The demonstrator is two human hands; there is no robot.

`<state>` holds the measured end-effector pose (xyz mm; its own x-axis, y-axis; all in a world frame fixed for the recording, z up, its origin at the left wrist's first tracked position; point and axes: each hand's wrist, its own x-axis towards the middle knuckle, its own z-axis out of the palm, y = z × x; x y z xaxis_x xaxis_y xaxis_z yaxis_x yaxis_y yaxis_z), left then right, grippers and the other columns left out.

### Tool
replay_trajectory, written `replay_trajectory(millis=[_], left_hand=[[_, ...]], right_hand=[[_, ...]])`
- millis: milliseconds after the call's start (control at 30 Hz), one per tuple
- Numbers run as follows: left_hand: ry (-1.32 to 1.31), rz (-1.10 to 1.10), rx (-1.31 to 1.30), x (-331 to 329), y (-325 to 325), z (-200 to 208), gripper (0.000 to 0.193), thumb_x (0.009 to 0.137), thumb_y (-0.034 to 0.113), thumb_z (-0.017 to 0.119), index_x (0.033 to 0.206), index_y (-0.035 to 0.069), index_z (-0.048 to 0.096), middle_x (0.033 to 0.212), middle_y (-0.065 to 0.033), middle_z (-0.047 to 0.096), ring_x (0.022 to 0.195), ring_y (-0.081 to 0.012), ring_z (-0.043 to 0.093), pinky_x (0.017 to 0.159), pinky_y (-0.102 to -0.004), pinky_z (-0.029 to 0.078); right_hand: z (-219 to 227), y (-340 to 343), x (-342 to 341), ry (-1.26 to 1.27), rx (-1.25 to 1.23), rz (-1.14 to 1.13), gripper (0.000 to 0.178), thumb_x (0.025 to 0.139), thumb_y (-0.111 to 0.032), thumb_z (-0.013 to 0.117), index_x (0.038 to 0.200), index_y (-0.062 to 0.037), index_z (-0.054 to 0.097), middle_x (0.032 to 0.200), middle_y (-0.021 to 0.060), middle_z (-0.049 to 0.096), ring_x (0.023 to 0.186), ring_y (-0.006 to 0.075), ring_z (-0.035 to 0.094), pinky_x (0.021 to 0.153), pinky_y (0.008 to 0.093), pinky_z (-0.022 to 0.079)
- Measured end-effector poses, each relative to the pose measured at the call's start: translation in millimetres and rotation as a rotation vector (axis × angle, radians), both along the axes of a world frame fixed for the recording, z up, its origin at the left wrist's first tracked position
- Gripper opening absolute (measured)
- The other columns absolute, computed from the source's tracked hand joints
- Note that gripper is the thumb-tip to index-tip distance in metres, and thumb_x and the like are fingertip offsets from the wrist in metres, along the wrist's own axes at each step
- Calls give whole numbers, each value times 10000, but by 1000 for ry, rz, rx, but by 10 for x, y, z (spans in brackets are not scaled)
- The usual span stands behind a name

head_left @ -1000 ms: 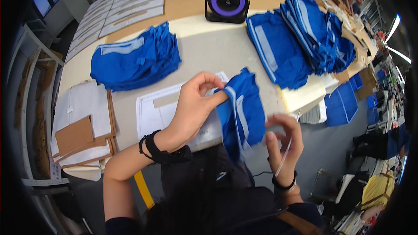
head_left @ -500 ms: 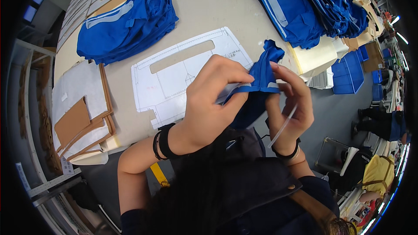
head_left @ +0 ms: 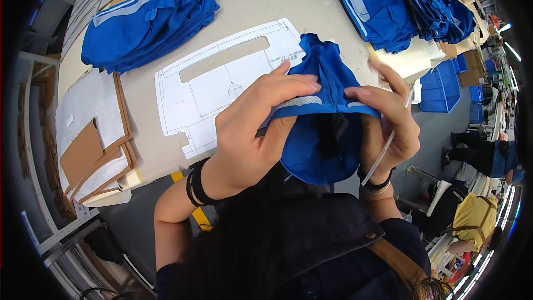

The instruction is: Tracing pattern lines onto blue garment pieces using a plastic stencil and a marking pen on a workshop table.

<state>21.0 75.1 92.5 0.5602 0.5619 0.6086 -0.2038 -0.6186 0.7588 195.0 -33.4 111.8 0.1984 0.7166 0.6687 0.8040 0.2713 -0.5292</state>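
A blue fabric piece (head_left: 327, 75) is stretched between my two hands above the table's near edge. My left hand (head_left: 247, 119) pinches its bound edge between thumb and fingers, beside a pale mesh strip. On the other end of that edge, my right hand (head_left: 391, 119) grips with the thumb below and a fingertip on top; its other fingers are lifted. A thin white stick (head_left: 380, 158) lies across the right fingers, its kind unclear. Below the edge the cloth hangs in an open pouch shape, dark inside. Behind it, a white paper pattern (head_left: 214, 100) with a long slot lies flat.
A blue cloth pile (head_left: 150, 25) lies at the far left, and more blue pieces (head_left: 377, 14) with pale stripes at the far right. Brown and white card sheets (head_left: 91, 111) are stacked at the left. Blue crates (head_left: 438, 86) stand on the floor at right; a person in yellow (head_left: 474, 216) is beyond.
My hands have moved apart, spreading the fabric edge wider, so the pouch opening shows. The right index finger has lifted, and the table has shifted slightly left and up in view.
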Motion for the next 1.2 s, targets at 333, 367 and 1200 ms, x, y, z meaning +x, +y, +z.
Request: replay_trajectory(millis=[333,367,1200], left_hand=[[369,43,-695,-509,-89,123,138,959,27,531,1083,-20,570,953,-50,638,883,-87,579,796,-204,443],[339,13,-765,-547,-96,70,147,956,17,517,1096,-8,555,935,-38,629,872,-64,552,785,-194,427],[449,767,-259,-603,-386,-526,206,752,103,808,784,54,610,629,-24,590,513,-172,502,566,-291,395]], right_hand=[[-144,115,-197,441,-380,145,168,842,38,656,985,-33,708,851,64,706,705,69,612,610,201,452],[-200,125,-239,490,-408,154,157,850,27,655,987,-30,706,842,65,706,705,72,619,618,203,463],[-500,424,-629,329,-594,75,271,704,-94,856,681,-21,596,593,46,622,533,63,583,491,202,444]])
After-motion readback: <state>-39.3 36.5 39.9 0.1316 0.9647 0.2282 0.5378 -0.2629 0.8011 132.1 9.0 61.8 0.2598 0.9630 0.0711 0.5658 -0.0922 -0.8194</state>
